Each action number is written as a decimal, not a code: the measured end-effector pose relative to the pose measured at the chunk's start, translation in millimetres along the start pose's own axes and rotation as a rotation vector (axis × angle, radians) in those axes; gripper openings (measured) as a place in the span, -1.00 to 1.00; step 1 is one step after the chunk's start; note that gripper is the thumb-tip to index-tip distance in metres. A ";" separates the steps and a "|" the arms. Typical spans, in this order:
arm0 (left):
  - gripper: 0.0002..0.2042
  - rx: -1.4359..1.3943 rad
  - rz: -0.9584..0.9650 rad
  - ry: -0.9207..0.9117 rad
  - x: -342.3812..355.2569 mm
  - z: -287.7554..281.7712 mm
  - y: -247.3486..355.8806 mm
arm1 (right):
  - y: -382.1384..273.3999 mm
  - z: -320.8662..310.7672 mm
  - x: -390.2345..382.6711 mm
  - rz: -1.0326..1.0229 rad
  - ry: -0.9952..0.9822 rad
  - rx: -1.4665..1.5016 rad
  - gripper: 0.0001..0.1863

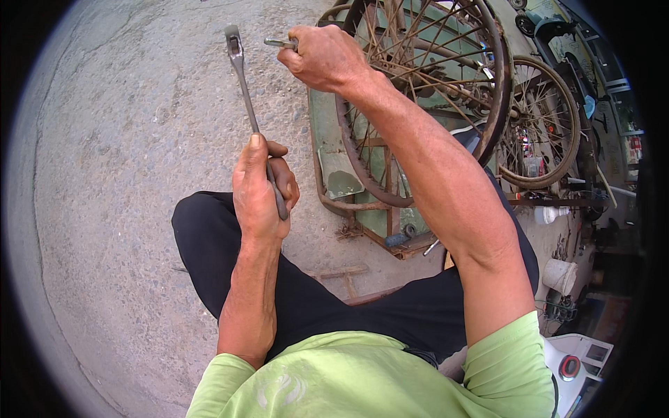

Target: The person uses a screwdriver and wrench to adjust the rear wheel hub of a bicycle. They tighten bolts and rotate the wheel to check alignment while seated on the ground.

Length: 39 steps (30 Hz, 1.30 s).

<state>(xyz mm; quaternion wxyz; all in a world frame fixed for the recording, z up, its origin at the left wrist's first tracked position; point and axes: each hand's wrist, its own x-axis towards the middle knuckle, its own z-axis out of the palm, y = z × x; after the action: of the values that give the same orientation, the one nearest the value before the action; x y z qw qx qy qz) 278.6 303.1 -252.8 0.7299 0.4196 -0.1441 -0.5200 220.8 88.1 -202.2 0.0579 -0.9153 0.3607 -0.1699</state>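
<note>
My left hand (263, 187) is wrapped around the lower part of a long, dark steel tool with a slotted head (249, 101). The tool points up and away from me, its head bright and worn around the slot. Farther out and to the right, my right hand (329, 59) is closed on a small, thin metal piece (280, 43); its tip sticks out leftward, and the rest is hidden in the fingers. The two hands are apart. Just beyond my right forearm stands a rusty spoked wheel (500, 90), partly covered by that arm.
Behind the wheel is a green metal panel with a tubular frame (325, 122). A smaller spoked wheel (573, 132) is at the right. A blue cylindrical thing (396, 240) lies near my knees. A white bucket (559, 276) and a white bottle (550, 214) are farther right. Rough concrete ground (132, 174) spreads left.
</note>
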 end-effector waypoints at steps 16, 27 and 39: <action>-0.52 0.332 0.044 -0.068 18.5 -9.2 23.1 | -0.9 -2.5 -2.8 -0.028 0.034 0.036 -0.67; -0.52 0.279 0.256 -0.008 36.9 -4.9 50.0 | -4.0 -7.4 -2.5 0.044 -0.059 0.040 -0.67; -0.51 0.229 0.199 -0.040 39.0 -9.6 49.7 | -4.4 -7.2 -3.9 0.042 -0.047 0.002 -0.66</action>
<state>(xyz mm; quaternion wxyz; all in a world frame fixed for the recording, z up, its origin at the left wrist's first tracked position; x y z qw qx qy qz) 332.8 278.6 -229.5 0.7223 0.4734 -0.2578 -0.4333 218.3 94.1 -195.5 0.0709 -0.9112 0.3781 -0.1474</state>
